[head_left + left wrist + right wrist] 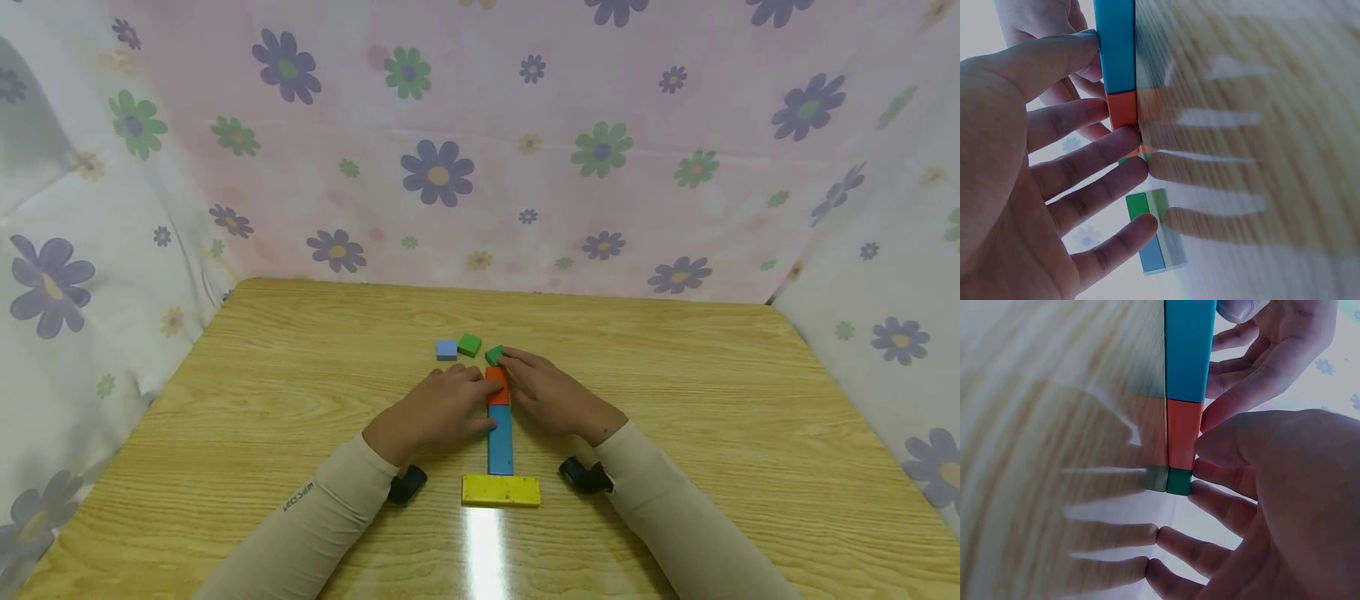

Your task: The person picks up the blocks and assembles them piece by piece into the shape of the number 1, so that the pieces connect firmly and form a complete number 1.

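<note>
A yellow block (500,490) lies crosswise. Running away from it in a line are a long blue block (500,442) and an orange-red block (495,377). A small dark green block (494,354) sits at the far end, slightly turned. My left hand (442,408) is at the line's left side, thumb touching the blue block and index finger at the orange-red one, other fingers extended in the left wrist view. On the opposite side my right hand (551,396) has its fingers fairly straight, touching the dark green block (1179,482), thumb beside the orange-red block (1184,434).
A light blue block (446,350) and a bright green block (469,345) lie close together left of the far end. The wooden table (675,375) meets a flowered cloth (495,208) at its back and sides. Black wrist devices (407,485) hang below both cuffs.
</note>
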`<control>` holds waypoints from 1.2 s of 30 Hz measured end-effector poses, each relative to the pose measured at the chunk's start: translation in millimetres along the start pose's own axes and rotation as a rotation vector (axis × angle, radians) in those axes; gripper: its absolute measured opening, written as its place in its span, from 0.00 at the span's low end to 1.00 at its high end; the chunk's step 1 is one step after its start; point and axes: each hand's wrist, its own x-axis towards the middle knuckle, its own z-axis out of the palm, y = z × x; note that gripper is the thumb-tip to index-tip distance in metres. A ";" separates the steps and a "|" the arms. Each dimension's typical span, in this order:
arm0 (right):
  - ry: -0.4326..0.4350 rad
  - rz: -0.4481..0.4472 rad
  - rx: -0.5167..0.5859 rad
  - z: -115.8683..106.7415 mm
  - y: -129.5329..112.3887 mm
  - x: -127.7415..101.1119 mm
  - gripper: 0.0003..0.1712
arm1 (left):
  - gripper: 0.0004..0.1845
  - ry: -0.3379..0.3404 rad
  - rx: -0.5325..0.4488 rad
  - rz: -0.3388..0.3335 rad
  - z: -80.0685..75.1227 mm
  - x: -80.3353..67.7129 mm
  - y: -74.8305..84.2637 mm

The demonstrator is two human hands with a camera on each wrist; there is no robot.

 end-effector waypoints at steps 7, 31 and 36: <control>-0.011 0.017 0.004 -0.3 -0.8 0.0 0.29 | 0.25 -0.013 -0.011 -0.013 -2.2 -0.9 1.5; -0.016 0.028 0.002 0.0 -1.2 -0.1 0.30 | 0.25 0.026 -0.021 0.005 -1.6 -2.7 -0.4; -0.012 0.018 -0.007 0.5 -0.9 0.3 0.30 | 0.24 0.044 -0.017 -0.003 -2.9 -3.2 -3.6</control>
